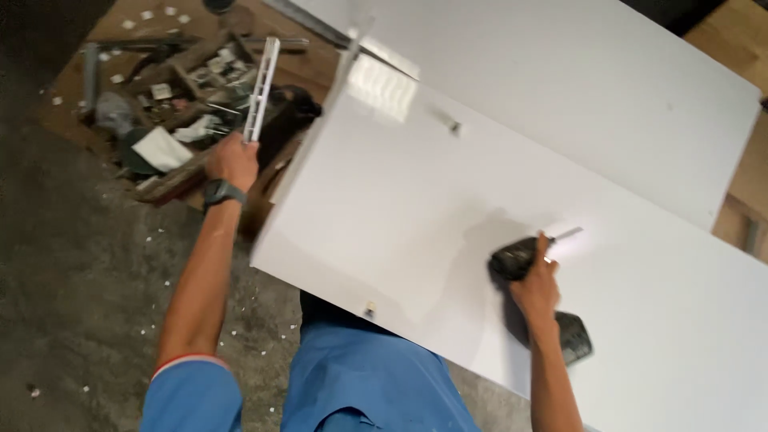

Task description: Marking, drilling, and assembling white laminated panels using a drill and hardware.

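My left hand (233,160) grips a long white slotted rail (262,88) and holds it upright over a cluttered tool tray at the upper left. A dark watch sits on that wrist. My right hand (534,286) is closed around a black cordless drill (524,260). The drill's bit (568,234) lies low over a large white board (416,224) that spans the middle of the view. A small screw (453,125) pokes out of the board near its far edge.
A second white board (608,88) lies behind the first. The wooden tray (172,88) at the upper left holds tools, scraps and paper. White chips are scattered over the grey concrete floor (72,280). My blue-clad legs (360,376) are below the board's near edge.
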